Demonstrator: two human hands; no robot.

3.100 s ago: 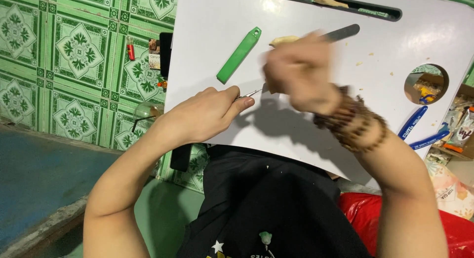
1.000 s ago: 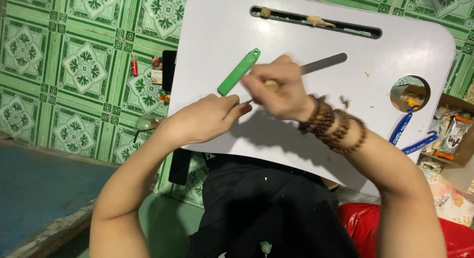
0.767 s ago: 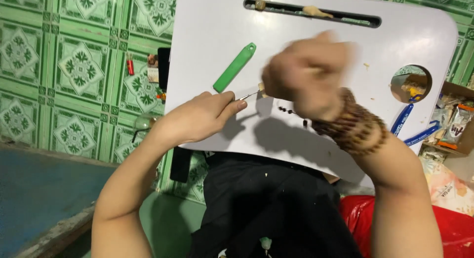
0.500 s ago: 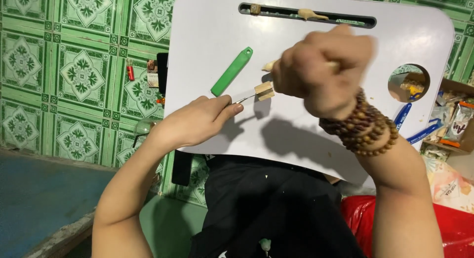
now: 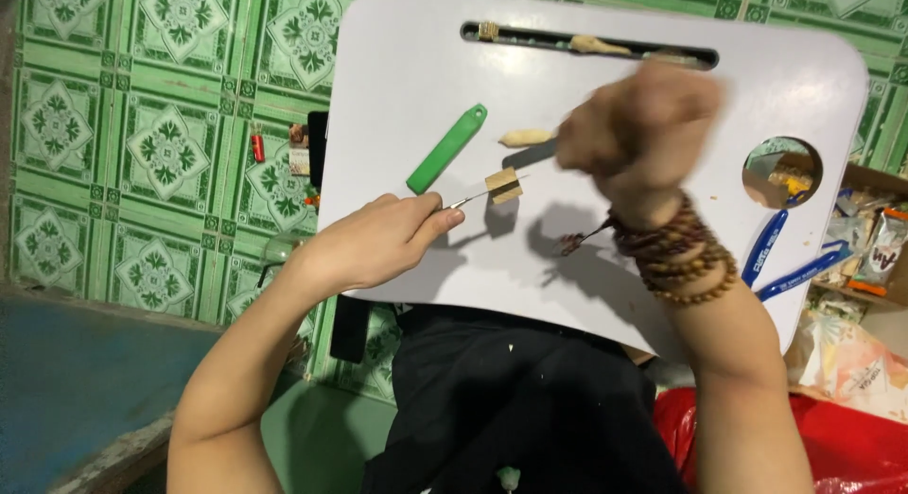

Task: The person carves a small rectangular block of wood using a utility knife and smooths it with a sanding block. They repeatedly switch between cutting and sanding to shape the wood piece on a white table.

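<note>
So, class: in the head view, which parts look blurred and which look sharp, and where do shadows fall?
In the head view, the right hand is smeared by motion blur; the left hand, green handle and floor tiles stay sharp; soft grey shadows of hand and wrist lie on the white tray.

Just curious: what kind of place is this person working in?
Probably a home, with the person sitting on the floor: a white lap tray rests over the legs, green patterned floor tiles lie beneath, and snack packets sit nearby.
</note>
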